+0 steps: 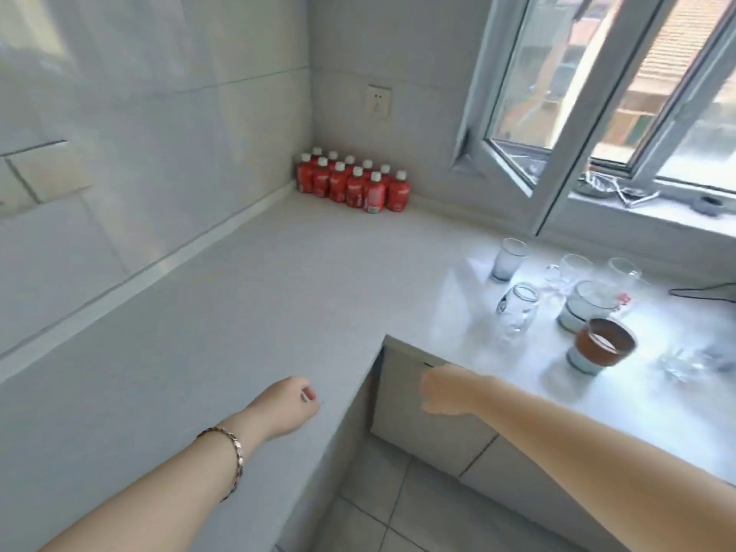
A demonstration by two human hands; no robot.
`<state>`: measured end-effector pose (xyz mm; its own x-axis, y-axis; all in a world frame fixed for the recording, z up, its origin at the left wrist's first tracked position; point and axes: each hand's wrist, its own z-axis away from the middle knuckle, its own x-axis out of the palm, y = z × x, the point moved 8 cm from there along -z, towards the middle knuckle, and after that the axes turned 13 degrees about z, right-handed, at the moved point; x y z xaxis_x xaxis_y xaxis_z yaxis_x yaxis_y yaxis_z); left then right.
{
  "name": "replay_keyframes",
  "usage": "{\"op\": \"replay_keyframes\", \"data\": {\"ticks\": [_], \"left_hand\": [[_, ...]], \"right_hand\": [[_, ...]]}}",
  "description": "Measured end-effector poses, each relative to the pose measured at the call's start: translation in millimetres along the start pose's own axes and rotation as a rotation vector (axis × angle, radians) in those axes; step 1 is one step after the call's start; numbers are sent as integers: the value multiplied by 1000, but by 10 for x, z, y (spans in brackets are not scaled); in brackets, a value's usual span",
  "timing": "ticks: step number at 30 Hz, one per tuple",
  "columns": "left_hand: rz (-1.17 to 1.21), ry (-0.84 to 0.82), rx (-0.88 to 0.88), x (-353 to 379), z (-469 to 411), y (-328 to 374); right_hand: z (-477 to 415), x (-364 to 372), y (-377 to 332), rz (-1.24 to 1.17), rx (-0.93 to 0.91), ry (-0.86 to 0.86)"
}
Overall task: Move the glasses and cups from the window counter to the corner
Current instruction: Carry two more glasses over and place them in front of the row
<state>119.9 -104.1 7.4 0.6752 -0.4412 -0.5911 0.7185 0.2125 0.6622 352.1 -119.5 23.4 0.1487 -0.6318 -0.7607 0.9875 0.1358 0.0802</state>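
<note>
Several glasses and cups stand on the white counter (450,268) below the window: a grey tumbler (509,258), a clear glass (517,310), a glass mug (576,269), a clear cup with red print (589,308), and a cup with a brown band (600,344). My left hand (288,406) hovers over the counter's near edge, fingers curled, holding nothing. Level with the inner corner of the counter front, my right hand (444,390) is curled too and empty. Both hands are well short of the glasses.
A block of red bottles with white caps (352,185) fills the far corner against the wall. An open window sash (513,113) juts inward above the counter. A wall socket (378,102) sits above the bottles. Small items lie on the sill (621,193).
</note>
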Motion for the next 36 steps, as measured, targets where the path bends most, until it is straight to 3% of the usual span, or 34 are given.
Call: {"op": "replay_keyframes", "data": {"ticks": [6, 12, 18, 25, 32, 36], "left_hand": [[-188, -139, 160, 664, -807, 1344], [-370, -267, 279, 1222, -1650, 2273], [-484, -363, 294, 1396, -2568, 2768], [-480, -399, 276, 1486, -3446, 3173], [-168, -199, 394, 1810, -4034, 3959], [-64, -229, 417, 2083, -4327, 4201]], "right_hand": [[169, 144, 1699, -106, 243, 78], [-117, 278, 2713, -257, 436, 138], [-808, -259, 3195, -453, 500, 353], [-1464, -378, 3322, -692, 438, 322], [-1371, -308, 3582, -810, 578, 386], [-1239, -357, 3753, -830, 679, 459]]}}
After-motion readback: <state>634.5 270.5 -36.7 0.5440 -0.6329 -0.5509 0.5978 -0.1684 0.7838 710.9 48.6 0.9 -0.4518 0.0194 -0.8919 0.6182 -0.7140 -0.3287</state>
